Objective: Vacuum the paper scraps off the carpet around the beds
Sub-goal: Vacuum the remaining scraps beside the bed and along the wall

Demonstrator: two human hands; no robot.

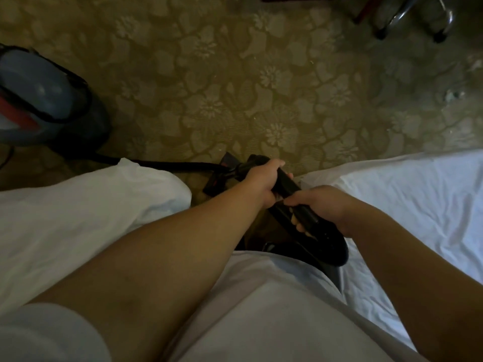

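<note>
Both hands are curled tightly around the black vacuum wand (pixel 283 185), which is held in the gap between two white-sheeted beds. The left hand (pixel 262 180) wraps the wand at its farther part, fingers folded over the top. The right hand (pixel 322 207) grips it just behind, nearer the body, with fingertips showing under the tube. The floor head (pixel 226 176) sits on the floral carpet (pixel 235 87) by the corner of the left bed (pixel 78 210). A hose (pixel 167 163) runs along that bed's edge to the blue canister (pixel 39 100). Pale paper scraps (pixel 453 94) lie on the carpet beyond the right bed (pixel 418 205).
</note>
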